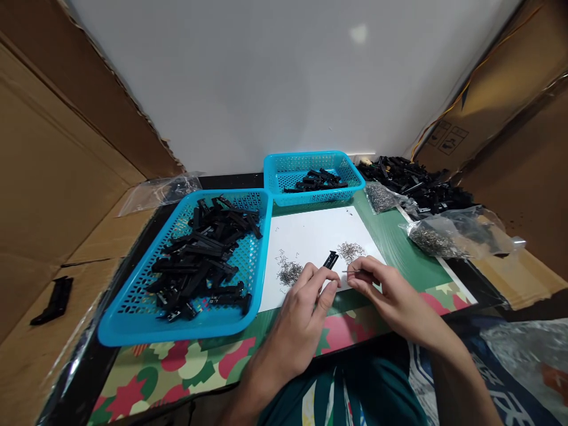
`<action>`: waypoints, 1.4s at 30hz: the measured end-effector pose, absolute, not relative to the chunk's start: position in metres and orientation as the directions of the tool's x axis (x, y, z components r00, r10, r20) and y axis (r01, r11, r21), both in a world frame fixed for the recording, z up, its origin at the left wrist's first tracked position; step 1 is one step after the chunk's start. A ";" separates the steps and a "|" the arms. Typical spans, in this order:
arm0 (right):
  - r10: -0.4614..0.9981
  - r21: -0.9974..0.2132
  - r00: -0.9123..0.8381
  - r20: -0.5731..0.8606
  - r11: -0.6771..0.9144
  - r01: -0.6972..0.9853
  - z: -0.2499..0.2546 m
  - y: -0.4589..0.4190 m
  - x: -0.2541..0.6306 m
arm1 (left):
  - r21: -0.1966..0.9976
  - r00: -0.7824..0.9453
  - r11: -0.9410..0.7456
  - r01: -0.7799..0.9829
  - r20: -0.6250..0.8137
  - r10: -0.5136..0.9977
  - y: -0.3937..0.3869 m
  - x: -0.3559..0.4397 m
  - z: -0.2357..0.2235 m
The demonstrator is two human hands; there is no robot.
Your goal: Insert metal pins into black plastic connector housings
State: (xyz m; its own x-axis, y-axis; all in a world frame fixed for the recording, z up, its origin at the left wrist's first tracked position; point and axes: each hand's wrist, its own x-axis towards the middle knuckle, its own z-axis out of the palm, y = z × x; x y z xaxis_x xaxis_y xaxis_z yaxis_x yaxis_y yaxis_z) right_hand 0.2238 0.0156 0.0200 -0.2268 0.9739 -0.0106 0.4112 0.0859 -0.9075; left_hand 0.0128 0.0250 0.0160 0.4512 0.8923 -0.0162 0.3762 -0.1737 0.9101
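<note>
My left hand [306,302] is closed around a slim black plastic part [331,259], whose far end sticks out above the fingers. Close beside it on the right, my right hand [377,281] pinches a thin metal tool [350,271] that points left toward the black part; its tip is too small to make out. Both hands are over the near edge of a white sheet [310,228]. One pile of small metal pins [290,272] lies left of my left hand, and another pile of pins [351,251] lies just beyond my right hand.
A large blue basket [177,336] of black parts stands at left, a smaller blue basket [273,171] behind. At right are a heap of black parts [421,183] and plastic bags of metal pieces [432,236]. One black part [55,299] lies on cardboard, far left.
</note>
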 end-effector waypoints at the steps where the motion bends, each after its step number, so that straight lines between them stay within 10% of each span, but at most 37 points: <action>1: 0.971 -0.906 -0.238 -0.008 0.093 0.412 0.021 0.015 0.220 | 0.912 0.457 -0.172 0.372 -0.019 0.889 0.025 0.013 0.016; 22: 0.980 -0.962 0.111 0.163 0.133 0.236 0.006 0.002 0.178 | 0.982 0.375 -0.044 0.182 -0.028 0.926 0.027 0.012 0.016; 31: 0.752 -0.499 -0.154 0.641 0.561 0.661 0.005 0.000 0.180 | 0.992 0.413 0.099 0.078 -0.123 0.902 0.028 0.008 0.016; 42: 0.987 -0.926 0.155 -0.026 -0.083 0.369 0.002 0.015 0.188 | 0.849 0.316 -0.143 0.509 -0.030 0.948 0.019 0.006 -0.002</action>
State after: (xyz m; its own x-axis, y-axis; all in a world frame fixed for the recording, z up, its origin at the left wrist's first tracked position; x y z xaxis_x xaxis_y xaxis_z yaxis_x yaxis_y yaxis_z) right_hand 0.1877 0.0151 0.0020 0.1554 0.9875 -0.0265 0.3694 -0.0829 -0.9256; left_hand 0.0065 0.0190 -0.0020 0.3160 0.9483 -0.0301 0.5085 -0.1426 0.8492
